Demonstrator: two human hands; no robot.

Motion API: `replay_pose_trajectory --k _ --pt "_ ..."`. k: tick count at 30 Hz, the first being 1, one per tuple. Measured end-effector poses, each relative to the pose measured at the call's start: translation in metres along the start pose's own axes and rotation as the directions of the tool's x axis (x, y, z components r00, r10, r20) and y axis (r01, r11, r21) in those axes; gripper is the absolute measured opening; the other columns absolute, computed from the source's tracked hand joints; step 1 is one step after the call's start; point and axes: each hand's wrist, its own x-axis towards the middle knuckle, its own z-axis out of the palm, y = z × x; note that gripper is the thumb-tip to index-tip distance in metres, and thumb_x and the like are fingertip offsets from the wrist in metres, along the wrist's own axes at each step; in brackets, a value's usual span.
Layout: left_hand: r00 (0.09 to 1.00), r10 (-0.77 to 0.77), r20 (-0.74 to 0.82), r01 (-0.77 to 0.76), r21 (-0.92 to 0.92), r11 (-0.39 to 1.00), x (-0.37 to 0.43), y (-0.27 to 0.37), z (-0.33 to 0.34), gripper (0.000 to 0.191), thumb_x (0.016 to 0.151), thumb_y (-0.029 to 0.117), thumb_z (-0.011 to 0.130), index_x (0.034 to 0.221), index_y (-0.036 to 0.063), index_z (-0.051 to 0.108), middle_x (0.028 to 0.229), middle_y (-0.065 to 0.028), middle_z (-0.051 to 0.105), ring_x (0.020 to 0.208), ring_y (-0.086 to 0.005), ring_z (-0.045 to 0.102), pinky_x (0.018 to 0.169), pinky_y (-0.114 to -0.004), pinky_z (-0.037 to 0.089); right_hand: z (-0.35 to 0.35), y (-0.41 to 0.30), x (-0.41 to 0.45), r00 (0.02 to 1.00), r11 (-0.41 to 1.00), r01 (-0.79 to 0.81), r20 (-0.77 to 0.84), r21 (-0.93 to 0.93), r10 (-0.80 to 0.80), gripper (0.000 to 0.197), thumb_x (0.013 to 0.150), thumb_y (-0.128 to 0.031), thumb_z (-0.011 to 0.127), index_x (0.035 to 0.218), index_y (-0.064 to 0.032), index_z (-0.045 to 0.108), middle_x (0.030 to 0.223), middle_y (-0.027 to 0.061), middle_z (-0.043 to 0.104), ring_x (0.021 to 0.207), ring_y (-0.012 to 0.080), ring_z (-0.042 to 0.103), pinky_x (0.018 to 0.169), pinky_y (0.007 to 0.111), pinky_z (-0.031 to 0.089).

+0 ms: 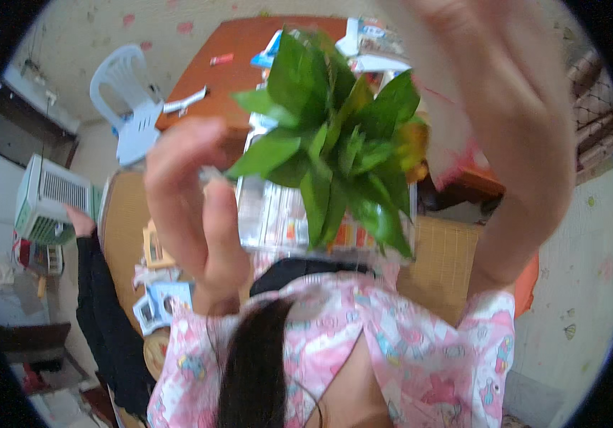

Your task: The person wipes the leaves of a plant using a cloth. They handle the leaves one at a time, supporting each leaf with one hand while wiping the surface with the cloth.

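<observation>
A leafy green plant [333, 144] fills the middle of the view, with one yellow-orange leaf [412, 144] at its right side. Whatever bears the plant is hidden beneath the foliage. My left hand [194, 198] is raised beside the leaves, its fingers curled and apart from the thumb; a leaf tip comes close to the thumb, though contact is unclear. My right hand [461, 37] is lifted high at the upper right, blurred, with its fingertips cut off by the picture's edge. Behind the plant, a clear plastic-looking surface [271, 214] lies before me.
A brown wooden table [199, 69] carries a red item [222, 59] and printed papers [381, 40]. A white plastic chair [138, 112] stands left of it. Farther left are an air cooler [57, 192] and another person's black-clad leg [98, 305]. Small frames [164, 305] lie on the woven mat [124, 214].
</observation>
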Motion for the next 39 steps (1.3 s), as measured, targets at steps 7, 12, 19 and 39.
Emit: replay_pose_trajectory --k 7,12,19,39 --pt "0.934 0.035 0.356 -0.112 0.198 0.974 0.015 -0.002 0.027 0.037 0.08 0.005 0.063 0.116 0.0034 0.057 0.114 -0.0143 0.051 0.098 -0.0266 0.053 0.083 -0.033 0.043 0.024 0.012 -0.022 0.972 0.981 0.063 0.214 0.186 -0.103 0.041 0.081 -0.001 0.055 0.122 -0.0045 0.052 0.109 0.0142 0.056 0.1 0.0305 0.055 0.086 0.036 0.043" --pt "0.95 0.016 0.31 -0.101 0.26 0.96 0.027 -0.005 0.039 0.036 0.08 0.004 0.063 0.116 0.0044 0.059 0.097 -0.0126 0.052 0.087 -0.0254 0.053 0.076 -0.033 0.044 0.037 0.005 -0.03 0.996 0.989 -0.093 0.013 0.114 0.092 0.051 0.072 0.004 0.058 0.122 -0.0052 0.051 0.106 0.0152 0.057 0.098 0.0321 0.055 0.083 0.036 0.044" --pt "0.942 0.129 0.309 -0.238 0.348 0.907 0.054 -0.012 0.038 0.033 0.078 0.001 0.063 0.111 0.0065 0.063 0.096 -0.0096 0.055 0.085 -0.0202 0.055 0.074 -0.029 0.045 0.028 -0.005 -0.01 0.892 0.939 -0.284 0.305 -0.194 0.333 0.044 0.071 -0.003 0.064 0.113 -0.0058 0.052 0.091 0.0153 0.061 0.084 0.0302 0.06 0.071 0.039 0.047" --pt "0.668 0.076 0.74 -0.422 0.293 0.858 0.089 -0.008 0.047 0.021 0.072 0.0 0.062 0.092 0.003 0.061 0.09 -0.0104 0.057 0.076 -0.0303 0.056 0.07 -0.036 0.045 0.039 0.037 -0.024 0.995 0.972 -0.076 0.046 -0.224 0.089 0.041 0.068 -0.004 0.064 0.107 -0.004 0.053 0.104 0.0117 0.054 0.102 0.0305 0.051 0.088 0.039 0.039"
